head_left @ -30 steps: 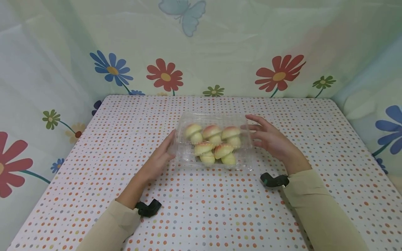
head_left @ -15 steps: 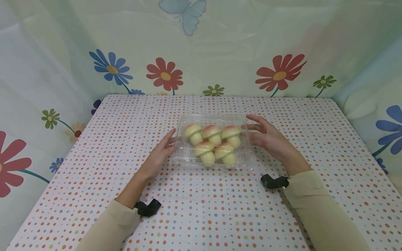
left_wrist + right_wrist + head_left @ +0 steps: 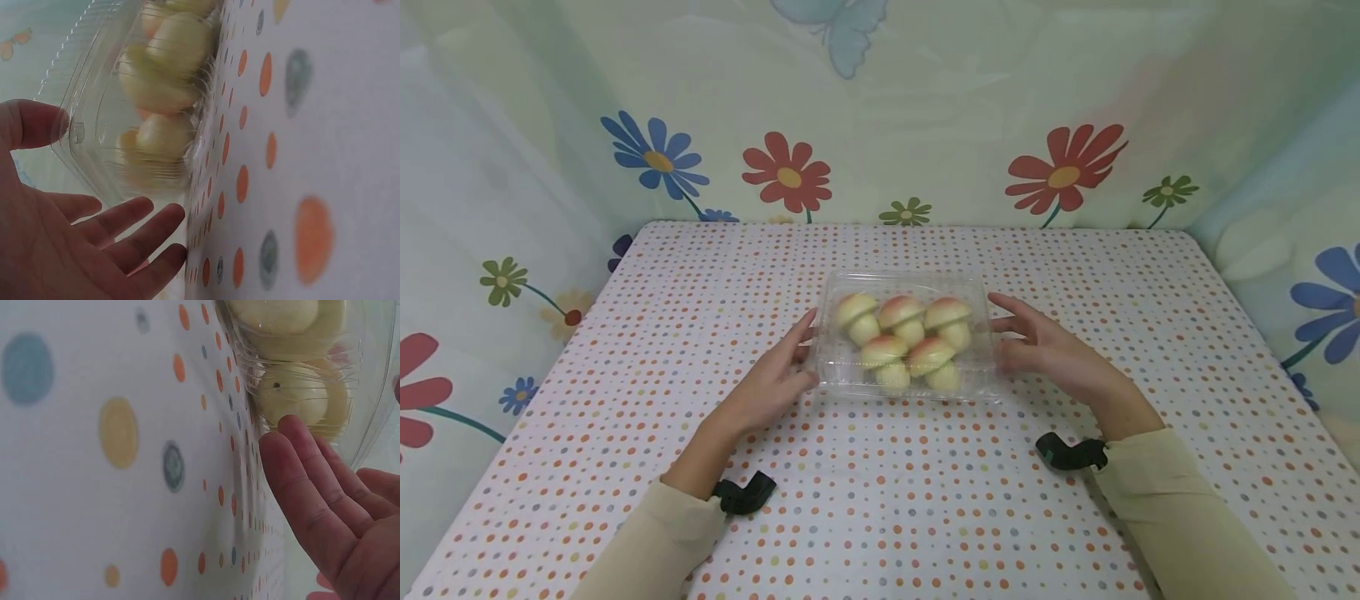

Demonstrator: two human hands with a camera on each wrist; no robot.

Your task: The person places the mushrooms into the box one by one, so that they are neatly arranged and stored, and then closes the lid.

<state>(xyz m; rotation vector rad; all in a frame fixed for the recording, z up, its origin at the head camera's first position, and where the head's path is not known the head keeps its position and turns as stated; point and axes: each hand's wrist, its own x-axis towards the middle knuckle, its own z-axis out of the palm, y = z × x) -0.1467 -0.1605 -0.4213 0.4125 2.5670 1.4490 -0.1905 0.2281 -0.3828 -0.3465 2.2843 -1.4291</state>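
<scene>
A clear plastic clamshell box (image 3: pixel 910 287) sits on the dotted tabletop in the head view. Through its walls show several mushroom-shaped pieces (image 3: pixel 901 310), pale yellow with reddish caps, in two rows. My left hand (image 3: pixel 767 383) is at the box's left side with its fingers spread. In the left wrist view, its thumb (image 3: pixel 44 124) meets the box's rim while the other fingers lie below and apart from one another. At the right side is my right hand (image 3: pixel 1060 354), its fingers extended. The right wrist view shows its fingertips (image 3: pixel 278 447) right at the box's ridged lower wall.
The table (image 3: pixel 880 517) wears a white cloth with coloured dots. Behind it hangs a pale curtain (image 3: pixel 962 100) printed with flowers, and similar cloth closes both sides. A dark wrist camera (image 3: pixel 745 493) sticks out from the left sleeve, another (image 3: pixel 1070 452) from the right.
My right hand has shifted slightly toward me along the box's side. The left thumb, out of sight half a second ago, shows again. The box has hardly moved; the head view has shifted slightly.
</scene>
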